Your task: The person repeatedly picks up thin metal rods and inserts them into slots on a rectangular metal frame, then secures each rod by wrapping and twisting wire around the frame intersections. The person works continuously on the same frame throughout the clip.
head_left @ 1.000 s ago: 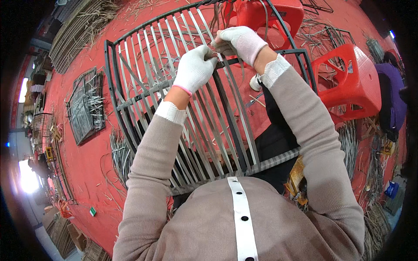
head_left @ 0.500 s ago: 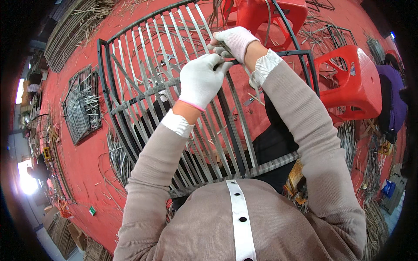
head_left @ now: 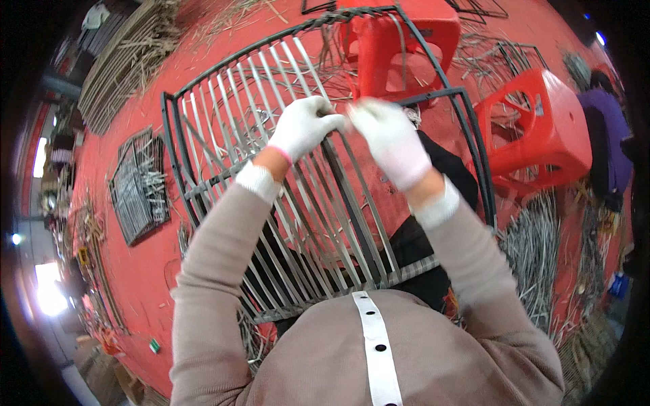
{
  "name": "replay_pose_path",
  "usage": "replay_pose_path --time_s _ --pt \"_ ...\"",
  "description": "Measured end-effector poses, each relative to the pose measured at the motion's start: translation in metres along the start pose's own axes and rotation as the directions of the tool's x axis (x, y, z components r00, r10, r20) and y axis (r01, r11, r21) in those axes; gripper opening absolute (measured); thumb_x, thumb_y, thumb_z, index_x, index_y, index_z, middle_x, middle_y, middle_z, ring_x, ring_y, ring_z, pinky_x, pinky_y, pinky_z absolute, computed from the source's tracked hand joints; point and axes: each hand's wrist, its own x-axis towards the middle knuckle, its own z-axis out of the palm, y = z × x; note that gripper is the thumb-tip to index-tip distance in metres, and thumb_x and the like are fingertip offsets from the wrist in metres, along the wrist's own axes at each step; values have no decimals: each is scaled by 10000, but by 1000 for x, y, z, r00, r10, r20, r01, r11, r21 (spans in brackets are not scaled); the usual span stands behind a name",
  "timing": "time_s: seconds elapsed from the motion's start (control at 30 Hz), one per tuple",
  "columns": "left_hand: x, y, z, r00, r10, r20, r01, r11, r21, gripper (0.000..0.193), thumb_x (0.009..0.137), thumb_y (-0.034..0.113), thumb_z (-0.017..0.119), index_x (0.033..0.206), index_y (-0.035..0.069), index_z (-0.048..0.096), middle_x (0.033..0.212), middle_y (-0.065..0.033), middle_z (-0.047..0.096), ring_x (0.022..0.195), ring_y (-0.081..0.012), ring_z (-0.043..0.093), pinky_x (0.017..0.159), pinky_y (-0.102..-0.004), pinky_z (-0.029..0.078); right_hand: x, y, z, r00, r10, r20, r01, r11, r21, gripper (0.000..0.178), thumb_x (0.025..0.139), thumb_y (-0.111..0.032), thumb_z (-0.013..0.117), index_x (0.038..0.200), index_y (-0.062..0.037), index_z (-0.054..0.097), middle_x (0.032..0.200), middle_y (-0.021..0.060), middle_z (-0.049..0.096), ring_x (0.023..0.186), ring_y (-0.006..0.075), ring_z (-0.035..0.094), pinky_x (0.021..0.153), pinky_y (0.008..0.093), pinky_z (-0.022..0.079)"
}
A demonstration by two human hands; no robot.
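A dark metal furniture frame (head_left: 479, 150) leans across my lap, strung with flat grey strips (head_left: 376, 220). My left hand (head_left: 302, 128), in a white glove, is closed on the frame's crossbar, thumb and fingers pressed together where the bar meets a dark lengthwise rod (head_left: 347, 193). Just to its right, my gloved right hand (head_left: 391, 143) is raised over the open part of the frame. Motion smears its fingertips, so whether they grip a strip cannot be made out. Grey wrapping covers part of the near bar (head_left: 414, 268).
Two red plastic stools (head_left: 538, 128) stand beyond and to the right of the frame. Loose grey strips (head_left: 531, 254) lie in a heap at right. Another strung panel (head_left: 139, 186) lies on the red floor at left. A person in purple (head_left: 609, 135) is at the far right.
My right hand has swung down and right, from beside the crossbar to over the frame's open part. My left hand has shifted slightly in the picture, still at the bar. The view has tilted a little.
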Motion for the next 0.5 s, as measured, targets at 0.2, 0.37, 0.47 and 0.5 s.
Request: replay_pose_path --time_s 0.2,0.37,0.47,0.5 --pt "-30 11 34 834 363 -415 -254 921 295 180 865 246 766 946 85 761 856 -115 738 802 -295 730 723 -374 577 74 -9 4 979 141 149 -146 989 22 165 931 -182 633 1012 -74 728 944 107 741 844 268 708 787 391 555" --pt "8 11 6 959 -214 188 238 964 -119 282 943 251 632 1046 18 753 801 -100 713 671 -177 681 670 -316 539 -29 65 26 891 121 -437 -145 989 -22 305 976 -272 579 909 12 666 816 191 678 757 293 668 723 410 507" --pt "20 8 -5 900 -206 385 292 939 -181 327 982 256 612 1060 -42 719 805 -48 703 709 -115 650 664 -286 523 -30 54 35 957 206 -207 -211 977 -5 325 966 -277 586 864 16 685 761 155 668 714 240 646 708 386 497" --pt "17 6 -3 952 -106 287 148 981 -127 318 974 264 608 1059 -23 717 814 -96 710 716 -194 673 696 -332 532 -18 43 27 965 139 -221 -130 990 54 322 967 -268 580 864 13 698 761 157 674 712 241 648 709 383 499"
